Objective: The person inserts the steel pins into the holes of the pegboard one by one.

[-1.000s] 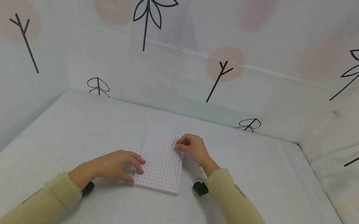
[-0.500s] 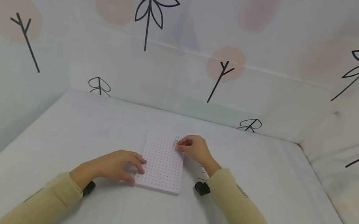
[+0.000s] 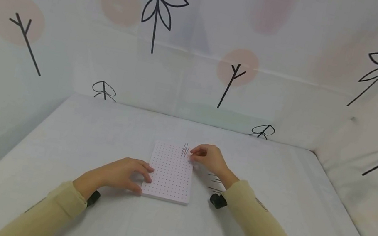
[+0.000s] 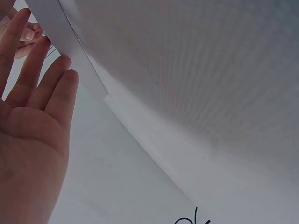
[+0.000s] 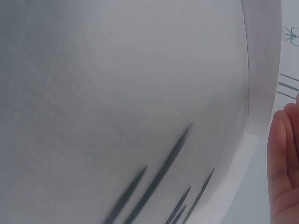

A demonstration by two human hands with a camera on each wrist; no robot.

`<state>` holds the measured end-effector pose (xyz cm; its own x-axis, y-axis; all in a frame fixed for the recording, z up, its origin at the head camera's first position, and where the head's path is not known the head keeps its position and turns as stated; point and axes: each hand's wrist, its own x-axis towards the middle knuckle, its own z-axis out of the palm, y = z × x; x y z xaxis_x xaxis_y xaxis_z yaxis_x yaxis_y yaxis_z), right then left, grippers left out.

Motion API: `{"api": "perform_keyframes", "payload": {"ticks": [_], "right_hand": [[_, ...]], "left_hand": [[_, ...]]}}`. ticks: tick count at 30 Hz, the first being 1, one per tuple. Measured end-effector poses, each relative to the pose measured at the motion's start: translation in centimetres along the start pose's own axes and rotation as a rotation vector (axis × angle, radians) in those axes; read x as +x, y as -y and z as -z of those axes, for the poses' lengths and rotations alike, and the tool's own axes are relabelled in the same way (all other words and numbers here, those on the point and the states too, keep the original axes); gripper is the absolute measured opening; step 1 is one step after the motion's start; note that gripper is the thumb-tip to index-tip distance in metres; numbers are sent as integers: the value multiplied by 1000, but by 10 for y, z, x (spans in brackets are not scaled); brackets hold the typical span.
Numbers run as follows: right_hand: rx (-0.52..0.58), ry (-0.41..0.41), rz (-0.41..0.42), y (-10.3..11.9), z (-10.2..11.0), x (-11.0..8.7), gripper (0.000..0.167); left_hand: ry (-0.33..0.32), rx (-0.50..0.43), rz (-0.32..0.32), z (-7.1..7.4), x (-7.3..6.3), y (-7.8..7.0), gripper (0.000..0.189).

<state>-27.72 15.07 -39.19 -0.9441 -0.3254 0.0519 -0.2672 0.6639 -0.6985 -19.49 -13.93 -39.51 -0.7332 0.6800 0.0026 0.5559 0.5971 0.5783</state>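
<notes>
A white board (image 3: 169,173) with a grid of small holes lies on the table. My left hand (image 3: 125,172) rests at its left edge, fingers spread and loosely bent; the left wrist view shows the left palm (image 4: 35,126) beside the board's side. Three thin dark needles (image 3: 185,150) stand in the board near its far right corner. Just right of them is my right hand (image 3: 210,157), thumb and fingertips close together, with nothing visible between them. In the right wrist view, the right fingers (image 5: 279,154) sit apart from the standing needles (image 5: 288,87).
Several loose needles (image 3: 216,181) lie on the table right of the board, partly under the right forearm; their points (image 5: 161,170) show large in the right wrist view. A white cloth with drawn plants (image 3: 230,85) stands behind and beside the white table (image 3: 127,124).
My right hand has let go of a needle, which now stands beside the other two, and has drawn slightly to the right. The left hand has stayed at the board's edge.
</notes>
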Motion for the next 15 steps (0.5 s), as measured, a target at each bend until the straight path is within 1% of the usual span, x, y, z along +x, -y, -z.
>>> {"api": "perform_keyframes", "payload": {"ticks": [8,15], "right_hand": [[-16,-15,2,-7,8,-7,14],[-22,-11,-8,-13,17,-15,17]], "left_hand": [[0,-11,12,0,-1,-3,28],[2,-18,10,1,-1,-4,27]]}}
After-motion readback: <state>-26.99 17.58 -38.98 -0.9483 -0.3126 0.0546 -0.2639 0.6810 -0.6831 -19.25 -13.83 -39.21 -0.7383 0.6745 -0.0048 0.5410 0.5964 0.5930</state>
